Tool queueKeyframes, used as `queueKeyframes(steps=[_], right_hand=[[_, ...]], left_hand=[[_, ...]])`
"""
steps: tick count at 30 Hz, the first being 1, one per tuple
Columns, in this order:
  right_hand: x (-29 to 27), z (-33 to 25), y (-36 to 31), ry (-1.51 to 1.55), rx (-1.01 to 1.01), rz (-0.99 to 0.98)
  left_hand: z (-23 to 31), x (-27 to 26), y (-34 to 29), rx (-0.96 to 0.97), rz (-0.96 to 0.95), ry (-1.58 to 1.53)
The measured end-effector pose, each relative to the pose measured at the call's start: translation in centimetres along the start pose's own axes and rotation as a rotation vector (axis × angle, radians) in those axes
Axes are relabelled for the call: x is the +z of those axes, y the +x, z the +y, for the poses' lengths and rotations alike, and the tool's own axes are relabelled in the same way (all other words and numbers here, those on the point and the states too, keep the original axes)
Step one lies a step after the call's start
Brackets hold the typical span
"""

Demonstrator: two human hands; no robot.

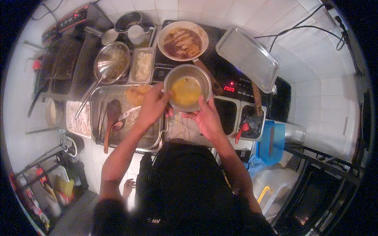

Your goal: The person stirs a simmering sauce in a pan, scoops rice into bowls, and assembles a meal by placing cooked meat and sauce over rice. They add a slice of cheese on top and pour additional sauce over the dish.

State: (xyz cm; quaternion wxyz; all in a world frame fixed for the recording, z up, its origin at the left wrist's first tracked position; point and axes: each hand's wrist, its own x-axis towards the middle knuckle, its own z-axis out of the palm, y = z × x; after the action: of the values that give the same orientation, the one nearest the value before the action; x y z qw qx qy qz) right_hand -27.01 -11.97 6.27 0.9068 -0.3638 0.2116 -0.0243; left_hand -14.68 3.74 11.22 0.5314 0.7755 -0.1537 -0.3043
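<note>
Both hands hold a round metal bowl (207, 82) above the counter's front edge. Inside it lies a yellow liquid (185, 91) that looks like egg. My left hand (152, 104) is closed on the bowl's left rim, and my right hand (208, 118) grips the lower right side, its thumb on the rim. Just beyond the bowl is a white-rimmed pan (160, 39) with sliced golden-brown food in reddish-brown sauce. To the left of my left hand, a wire-racked tray (151, 135) carries a breaded piece (136, 94), a wooden spoon (108, 126) and tongs (128, 114).
A cooktop with a lit red display (229, 89) and an empty metal tray (246, 55) stand right. At left are a strainer (112, 59) and a white-filled container (142, 67). A red-handled brush (243, 128) and blue container (271, 143) are near right. Another person's hand (128, 187) shows lower left.
</note>
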Motion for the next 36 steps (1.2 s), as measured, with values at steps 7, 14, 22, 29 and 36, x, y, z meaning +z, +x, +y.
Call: queueKeyframes(steps=[7,14,22,29,36], right_hand=[[-0.3,-2.5,-2.0,0.006,0.01,0.081],[-5.0,-0.4,-8.7,0.057,0.023,0.271],[-9.5,1.8,-13.9,0.176,-0.029,0.409],[-10.0,2.2,-14.6,0.124,-0.048,0.424],[-10.4,2.3,-14.4,0.19,-0.043,0.39]], left_hand=[[2.0,-2.8,10.2,0.147,-0.011,0.161],[-0.3,-4.7,21.5,0.449,0.117,0.408],[-0.3,-3.1,22.5,0.421,0.13,0.496],[-0.6,-3.9,24.0,0.523,0.237,0.514],[-1.0,-9.1,28.6,0.589,0.313,0.69]])
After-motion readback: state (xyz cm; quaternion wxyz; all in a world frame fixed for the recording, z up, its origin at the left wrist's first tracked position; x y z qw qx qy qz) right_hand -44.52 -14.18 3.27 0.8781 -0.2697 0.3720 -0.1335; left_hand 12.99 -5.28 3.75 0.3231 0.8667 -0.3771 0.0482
